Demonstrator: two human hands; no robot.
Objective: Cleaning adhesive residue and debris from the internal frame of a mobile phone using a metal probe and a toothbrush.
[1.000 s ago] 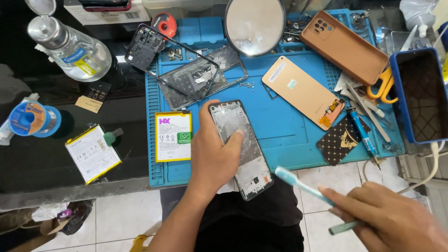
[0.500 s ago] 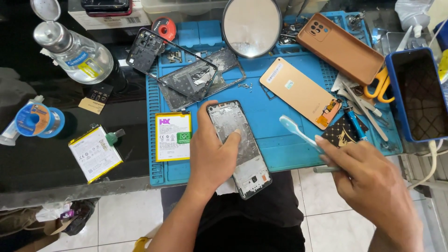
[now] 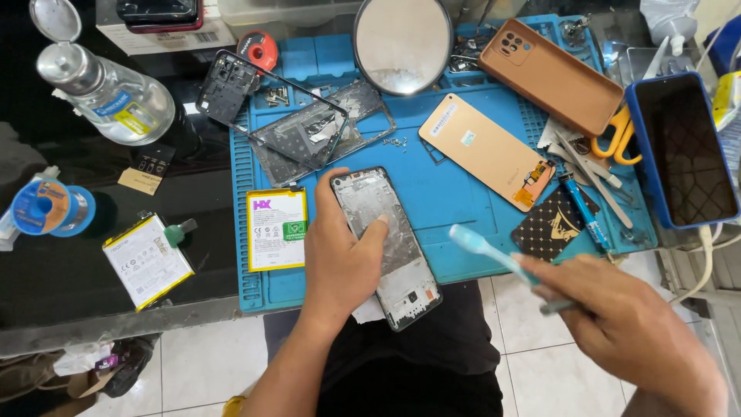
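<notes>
Left hand (image 3: 340, 259) grips the phone frame (image 3: 390, 247), thumb pressed on its inner face, fingers wrapped around the left edge. Frame lies tilted, top end on the blue mat (image 3: 432, 185), bottom end overhanging the mat's near edge above the lap.

Right hand (image 3: 617, 324) is closed around a light-blue toothbrush (image 3: 494, 255). Brush head points left toward the frame, just beside its right edge, not touching it. Hands are apart, with the frame's right side between them.

On the mat:
- battery (image 3: 276, 229) with a white-and-yellow label, just left of the frame
- gold back cover (image 3: 486, 150), right of the frame, lying flat
- two stripped midframes (image 3: 309, 127) stacked at an angle, above the frame
- loose screws (image 3: 395, 141) near the midframes
- round mirror (image 3: 403, 42) at the top edge
- brown phone case (image 3: 549, 73), top right
- orange scissors (image 3: 617, 131) and tweezers (image 3: 590, 166) near the right edge
- dark patterned card (image 3: 552, 224) near the brush

Off the mat, left: second battery (image 3: 147, 259), solder spool (image 3: 50, 208), clear bottle (image 3: 116, 96) lying on its side. Right: a phone in a blue case (image 3: 683, 150), screen dark.
</notes>
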